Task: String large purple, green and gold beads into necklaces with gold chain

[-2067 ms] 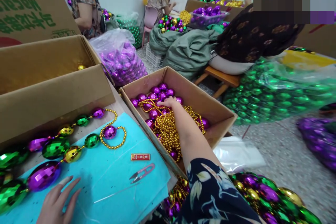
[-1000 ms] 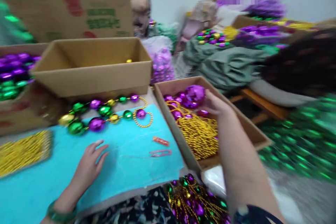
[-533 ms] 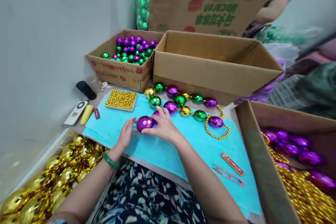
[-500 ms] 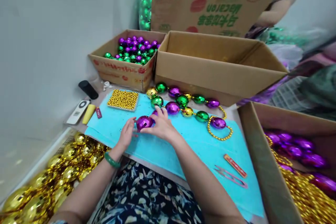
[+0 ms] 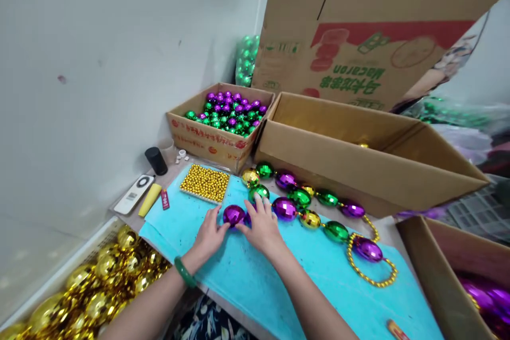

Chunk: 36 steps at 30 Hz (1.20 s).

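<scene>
A shiny faceted purple bead lies on the blue sheet between my hands. My left hand holds it from the left, the thumb at its lower edge. My right hand curls over the right side, its thumb by the same bead; a second purple piece is mostly hidden under those fingers. Just beyond is a string of large beads, among them a green bead, a purple one and a gold one. Its gold small-bead loop lies at the right.
A tray of small gold beads sits behind my left hand. Cardboard boxes stand at the back: one of purple and green balls, one larger box. Gold balls fill a crate at lower left. A phone lies left. Another person's arm shows behind.
The view has shifted, so the table sits lower and the scissors are out of frame. My left hand has closed in on the purple bead, its thumb now touching it.
</scene>
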Tool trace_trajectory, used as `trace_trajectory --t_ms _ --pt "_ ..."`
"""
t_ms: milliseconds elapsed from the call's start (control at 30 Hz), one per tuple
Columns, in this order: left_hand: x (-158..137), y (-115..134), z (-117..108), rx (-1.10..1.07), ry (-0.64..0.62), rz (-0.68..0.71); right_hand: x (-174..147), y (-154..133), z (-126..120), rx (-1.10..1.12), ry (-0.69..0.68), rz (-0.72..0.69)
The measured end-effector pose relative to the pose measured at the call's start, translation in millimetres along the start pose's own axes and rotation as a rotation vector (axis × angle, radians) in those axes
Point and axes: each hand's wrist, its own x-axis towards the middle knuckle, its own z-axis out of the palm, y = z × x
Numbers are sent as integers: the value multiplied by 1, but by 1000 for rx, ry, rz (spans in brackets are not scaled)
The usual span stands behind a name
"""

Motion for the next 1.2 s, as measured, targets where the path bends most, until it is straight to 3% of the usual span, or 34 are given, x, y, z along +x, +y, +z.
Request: trace_trajectory --t_ms 133,300,367,433,500,600,667,800,933,1067,1200 --pt "28 18 -33 170 52 174 18 21 -31 -20 117 -107" --pt "108 82 -88 302 133 491 48 66 -108 -122 386 -180" --pt "136 111 -100 330 184 571 58 101 -145 -225 528 -96" --pt "157 136 -101 344 174 657 65 147 -177 -319 632 92" --pt "174 157 -91 370 120 757 70 196 -196 -371 590 254" --pt "203 191 -62 428 25 921 73 247 -202 -396 426 287" --pt "225 218 -35 456 -23 1013 70 259 -195 -406 417 258" --pt "269 281 29 537 -139 1065 45 246 -175 -425 534 194" --pt "294 330 112 782 -372 1053 16 229 -153 -428 648 147" --pt "296 341 199 912 -630 1053 1 221 -136 -407 779 115" --pt "282 334 261 930 -867 1076 -4 216 -126 -386 818 112"
